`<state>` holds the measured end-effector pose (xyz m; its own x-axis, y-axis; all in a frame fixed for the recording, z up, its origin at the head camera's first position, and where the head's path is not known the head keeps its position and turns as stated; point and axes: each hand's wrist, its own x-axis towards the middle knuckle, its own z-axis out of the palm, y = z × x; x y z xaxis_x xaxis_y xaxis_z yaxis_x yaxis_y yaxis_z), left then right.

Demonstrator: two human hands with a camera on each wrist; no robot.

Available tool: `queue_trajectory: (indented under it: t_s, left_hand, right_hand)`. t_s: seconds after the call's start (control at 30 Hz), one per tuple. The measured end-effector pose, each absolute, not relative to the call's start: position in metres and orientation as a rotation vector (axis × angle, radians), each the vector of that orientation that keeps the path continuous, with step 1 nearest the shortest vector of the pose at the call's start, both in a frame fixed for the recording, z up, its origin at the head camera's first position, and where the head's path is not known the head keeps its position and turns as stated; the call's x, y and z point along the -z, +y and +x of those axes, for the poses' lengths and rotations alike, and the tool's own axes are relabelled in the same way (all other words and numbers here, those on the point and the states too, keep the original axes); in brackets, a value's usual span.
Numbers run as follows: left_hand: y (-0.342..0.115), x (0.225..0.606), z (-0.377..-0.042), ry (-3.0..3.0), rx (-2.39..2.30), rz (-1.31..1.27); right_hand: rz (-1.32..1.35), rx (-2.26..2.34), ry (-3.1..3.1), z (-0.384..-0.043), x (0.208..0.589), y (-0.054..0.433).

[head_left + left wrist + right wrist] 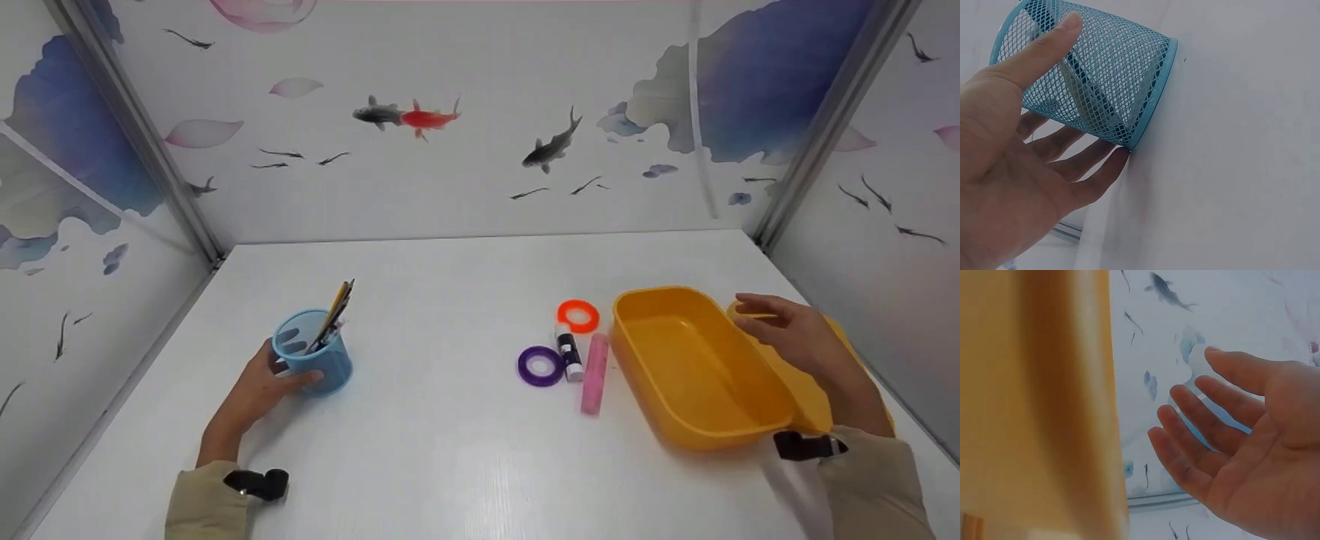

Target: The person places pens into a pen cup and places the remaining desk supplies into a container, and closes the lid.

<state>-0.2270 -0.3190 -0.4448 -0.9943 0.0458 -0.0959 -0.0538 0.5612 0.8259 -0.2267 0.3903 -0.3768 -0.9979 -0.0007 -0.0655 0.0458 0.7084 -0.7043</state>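
Observation:
On the left of the table, my left hand (255,394) grips a light-blue mesh pen holder (330,369), thumb on the near side and fingers around the other. Several pencils (335,313) lean out of its top. In the left wrist view the pen holder (1123,62) appears sideways, its base rim near the fingertips. At the right, my right hand (799,337) hovers with relaxed fingers over a yellow lid (810,394), beside a yellow plastic box (682,360). The right wrist view shows this hand (1224,433) holding nothing, the yellow plastic close by.
Left of the box lie an orange tape ring (577,316), a purple tape ring (540,366), a glue stick (570,356) and a pink tube (595,375). Printed panels (465,195) wall the white table (420,450) at the back and both sides.

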Motion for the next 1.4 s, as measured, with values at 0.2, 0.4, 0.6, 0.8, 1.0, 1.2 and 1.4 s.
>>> queue_trajectory:
  t_s: [0.2, 0.4, 0.6, 0.8, 1.0, 1.2, 1.4]
  left_hand:
    - [-0.321, 0.443, -0.222, 2.69, -1.376, -0.022]
    - [-0.328, 0.445, -0.213, 2.669, -1.379, -0.005]
    - [-0.337, 0.442, -0.203, 2.686, -1.391, -0.019]
    - [-0.344, 0.429, -0.193, 2.755, -1.442, -0.082]
    - [-0.338, 0.412, -0.192, 2.78, -1.642, -0.125]
    - [-0.323, 0.395, -0.195, 2.819, -1.739, -0.136]
    - [-0.303, 0.383, -0.198, 2.837, -1.752, -0.049]
  right_hand:
    - [0.044, 1.096, 2.803, -0.232, 0.39, 0.408]
    - [0.137, 1.101, 2.636, -0.231, 0.395, 0.415]
    - [0.124, 1.073, 2.621, -0.233, 0.399, 0.417]
    - [0.158, 1.11, 2.616, -0.233, 0.403, 0.42]
    - [0.178, 1.156, 2.594, -0.233, 0.405, 0.421]
    - [0.204, 1.182, 2.562, -0.232, 0.407, 0.422]
    - [0.21, 1.218, 2.529, -0.233, 0.407, 0.424]
